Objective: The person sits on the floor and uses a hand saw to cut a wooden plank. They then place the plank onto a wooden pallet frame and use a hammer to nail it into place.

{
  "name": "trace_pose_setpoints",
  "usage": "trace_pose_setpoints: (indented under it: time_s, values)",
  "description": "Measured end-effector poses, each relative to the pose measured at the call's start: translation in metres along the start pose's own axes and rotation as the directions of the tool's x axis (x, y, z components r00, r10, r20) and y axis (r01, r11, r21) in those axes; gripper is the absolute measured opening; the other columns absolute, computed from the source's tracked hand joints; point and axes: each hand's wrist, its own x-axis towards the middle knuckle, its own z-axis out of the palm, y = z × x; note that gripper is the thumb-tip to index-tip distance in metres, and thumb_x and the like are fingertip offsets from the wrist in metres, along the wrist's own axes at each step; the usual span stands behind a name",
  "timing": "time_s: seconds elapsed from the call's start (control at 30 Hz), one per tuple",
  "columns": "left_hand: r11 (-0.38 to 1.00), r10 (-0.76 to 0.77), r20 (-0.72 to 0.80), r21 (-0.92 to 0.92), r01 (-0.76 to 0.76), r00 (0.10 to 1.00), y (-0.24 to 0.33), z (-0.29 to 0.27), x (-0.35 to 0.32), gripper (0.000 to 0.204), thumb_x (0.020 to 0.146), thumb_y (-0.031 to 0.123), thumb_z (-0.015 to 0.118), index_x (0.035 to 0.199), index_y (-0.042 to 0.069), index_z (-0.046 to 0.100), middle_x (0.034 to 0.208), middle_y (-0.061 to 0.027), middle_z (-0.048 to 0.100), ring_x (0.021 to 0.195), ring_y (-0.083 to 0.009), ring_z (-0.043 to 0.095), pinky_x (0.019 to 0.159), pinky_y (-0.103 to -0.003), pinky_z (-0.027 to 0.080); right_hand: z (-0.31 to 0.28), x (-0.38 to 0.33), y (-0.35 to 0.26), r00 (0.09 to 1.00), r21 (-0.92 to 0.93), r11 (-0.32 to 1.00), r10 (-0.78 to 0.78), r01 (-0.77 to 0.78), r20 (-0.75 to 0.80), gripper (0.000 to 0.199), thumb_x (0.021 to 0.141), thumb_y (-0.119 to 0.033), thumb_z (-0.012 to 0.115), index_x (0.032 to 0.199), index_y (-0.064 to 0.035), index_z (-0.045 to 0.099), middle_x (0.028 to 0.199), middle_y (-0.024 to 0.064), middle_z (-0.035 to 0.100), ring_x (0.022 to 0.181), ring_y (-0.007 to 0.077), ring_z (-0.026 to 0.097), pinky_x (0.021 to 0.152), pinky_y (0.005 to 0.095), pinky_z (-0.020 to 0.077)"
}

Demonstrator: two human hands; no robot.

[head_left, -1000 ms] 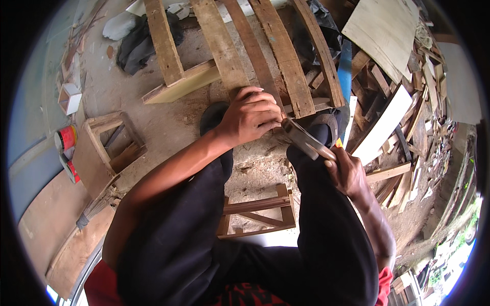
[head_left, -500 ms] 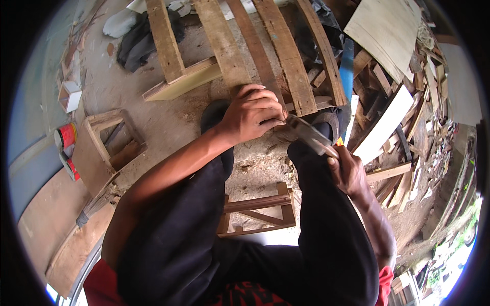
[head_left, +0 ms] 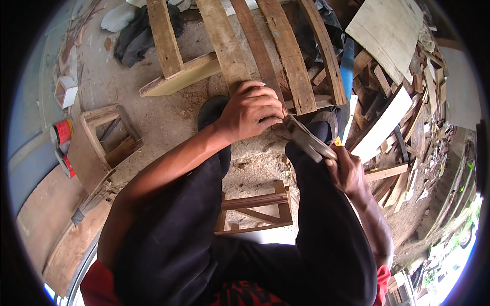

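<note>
The head view looks down on a seated person's two bare hands, working at the near end of a row of wooden slats [head_left: 288, 53], the landmark for everything here. The left hand [head_left: 253, 111] lies over the near ends of the middle slats, its fingers curled and drawn narrow, thumb and forefinger close together at the tips; whether they pinch something small cannot be told. The right hand [head_left: 348, 171] is nearer the body than the slats and off their right corner, wrapped around the handle of what looks like a hammer [head_left: 304, 138]. That tool is blurred, slanting from the fist up toward the slats' near edge, its far end just beside the left fingertips; whether it touches anything there is unclear. Under the leftmost slat, a pale crosspiece [head_left: 186, 76] juts out to the left. Left of the slats, dark crumpled material [head_left: 135, 43] lies on the floor; farther left of them and nearer the body stand a wooden box [head_left: 97, 145] with a square opening and a red tin [head_left: 62, 131]. On the near side of the slats, between the dark-trousered legs [head_left: 178, 219], sits a small wooden frame [head_left: 255, 201]. Just right of the slats runs a blue strip [head_left: 347, 64], and beyond it, also right of them, are a heap of scrap wood [head_left: 380, 79], a pale sheet [head_left: 386, 38] and a white board [head_left: 385, 125].
</note>
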Motion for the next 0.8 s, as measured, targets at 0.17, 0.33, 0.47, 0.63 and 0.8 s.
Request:
trace_pose_setpoints:
  time_s: [0.17, 0.33, 0.47, 0.63, 0.8]
  values:
    - [0.999, 0.020, -0.022, 0.026, -0.019, 1.000, -0.002, 0.002, -0.001, 0.014, 0.073, 0.013, 0.080, 0.085, 0.015, 0.073, 0.096, 0.0060, 0.070, 0.108, -0.0148, 0.063, 0.105, -0.041, 0.039, -0.002, 0.005, -0.008, 0.993, -0.058, 0.995, 0.086, -0.081, 0.080, 0.037, 0.100, -0.040, 0.055, 0.103, -0.0027, 0.058, 0.072, 0.0182, 0.064, 0.064, 0.0414, 0.066, 0.053, 0.0473, 0.0513]
    - [1.000, 0.015, -0.017, 0.009, -0.015, 1.000, 0.002, 0.000, 0.000, 0.016, 0.072, 0.010, 0.079, 0.086, 0.016, 0.073, 0.096, 0.0062, 0.071, 0.108, -0.0149, 0.063, 0.105, -0.041, 0.039, 0.002, 0.002, -0.001, 0.991, 0.073, 0.991, -0.103, 0.110, -0.088, 0.034, 0.099, -0.038, 0.058, 0.101, -0.0037, 0.057, 0.068, 0.0188, 0.061, 0.061, 0.0427, 0.064, 0.051, 0.0478, 0.0496]
    - [1.000, 0.015, -0.012, 0.022, -0.015, 1.000, -0.001, 0.001, 0.000, 0.018, 0.072, 0.008, 0.078, 0.087, 0.017, 0.073, 0.096, 0.0063, 0.071, 0.107, -0.0149, 0.063, 0.105, -0.041, 0.039, 0.002, 0.006, -0.002, 0.999, -0.121, 0.993, -0.002, 0.007, 0.041, 0.034, 0.097, -0.037, 0.061, 0.100, -0.0029, 0.057, 0.069, 0.0156, 0.062, 0.063, 0.0391, 0.066, 0.053, 0.0456, 0.0514]
    - [0.999, 0.014, -0.018, 0.031, -0.013, 1.000, 0.000, 0.002, 0.001, 0.018, 0.071, 0.006, 0.077, 0.085, 0.016, 0.073, 0.095, 0.0060, 0.070, 0.107, -0.0148, 0.063, 0.105, -0.040, 0.039, -0.001, 0.003, -0.001, 0.995, -0.038, 0.995, -0.094, 0.095, 0.012, 0.029, 0.094, -0.032, 0.066, 0.098, -0.0047, 0.057, 0.069, 0.0160, 0.062, 0.063, 0.0396, 0.065, 0.053, 0.0462, 0.0514]
    - [0.999, 0.001, -0.001, 0.034, -0.001, 1.000, 0.003, 0.002, -0.001, 0.018, 0.070, 0.005, 0.077, 0.084, 0.016, 0.074, 0.095, 0.0059, 0.070, 0.107, -0.0148, 0.063, 0.105, -0.040, 0.039, 0.001, 0.000, 0.001, 0.995, 0.001, 0.995, -0.101, 0.101, -0.018, 0.030, 0.091, -0.030, 0.070, 0.099, -0.0041, 0.057, 0.069, 0.0165, 0.062, 0.063, 0.0395, 0.065, 0.052, 0.0464, 0.0513]
